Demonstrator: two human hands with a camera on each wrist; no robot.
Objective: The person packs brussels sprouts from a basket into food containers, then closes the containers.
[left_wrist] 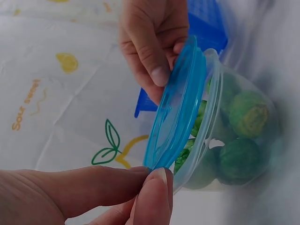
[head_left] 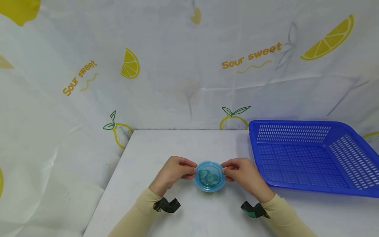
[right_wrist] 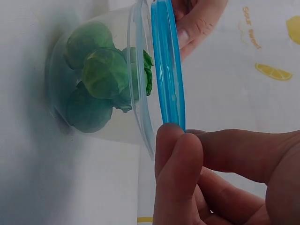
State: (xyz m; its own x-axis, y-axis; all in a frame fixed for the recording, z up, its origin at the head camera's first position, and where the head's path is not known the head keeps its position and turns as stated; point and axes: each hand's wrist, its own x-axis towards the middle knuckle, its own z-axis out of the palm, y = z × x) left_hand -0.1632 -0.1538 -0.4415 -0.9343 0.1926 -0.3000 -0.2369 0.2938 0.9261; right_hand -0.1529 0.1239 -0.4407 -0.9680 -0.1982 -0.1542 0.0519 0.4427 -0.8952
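Observation:
Both hands hold a round, see-through blue lid [head_left: 209,166] by opposite edges, over a clear plastic container [right_wrist: 124,28]. My left hand [head_left: 177,171] pinches the lid's left edge between thumb and fingers. On the other side, my right hand [head_left: 244,172] pinches the right edge the same way. A narrow gap parts the lid from the container's rim in both wrist views. Inside the container lie several green Brussels sprouts [left_wrist: 240,159], seen through its wall. From the head view they show only dimly through the lid.
A large blue plastic basket [head_left: 296,161] with slotted walls stands on the white table [head_left: 142,154], right of the container. Behind the table hangs a white cloth [head_left: 165,82] printed with lemons and lettering. Each wrist wears a dark device [head_left: 167,205].

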